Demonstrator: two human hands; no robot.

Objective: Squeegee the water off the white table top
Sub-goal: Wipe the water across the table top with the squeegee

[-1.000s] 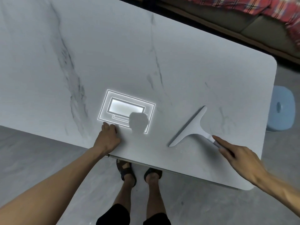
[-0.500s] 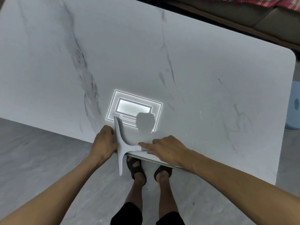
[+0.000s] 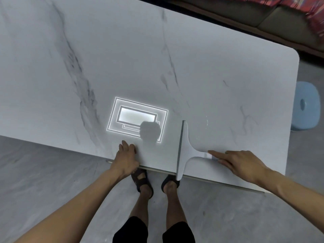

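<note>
A white squeegee [image 3: 185,149] lies on the white marble-patterned table top [image 3: 157,67] near its front edge, blade running front to back, with its lower end sticking out past the edge. My right hand [image 3: 240,163] grips the squeegee's handle, index finger stretched along it. My left hand [image 3: 127,156] rests palm down on the table's front edge, to the left of the squeegee, holding nothing. A few faint water traces [image 3: 206,122] glint just right of the blade.
A bright reflection of a ceiling light [image 3: 136,118] shows on the table between my hands. A light blue stool [image 3: 306,106] stands past the table's right edge. A sofa with plaid cloth [image 3: 280,13] is behind the table. My sandalled feet [image 3: 142,179] stand below the front edge.
My right hand has carried the squeegee rightward from beside my left hand to the right of the light's reflection. My left hand has stayed on the edge.
</note>
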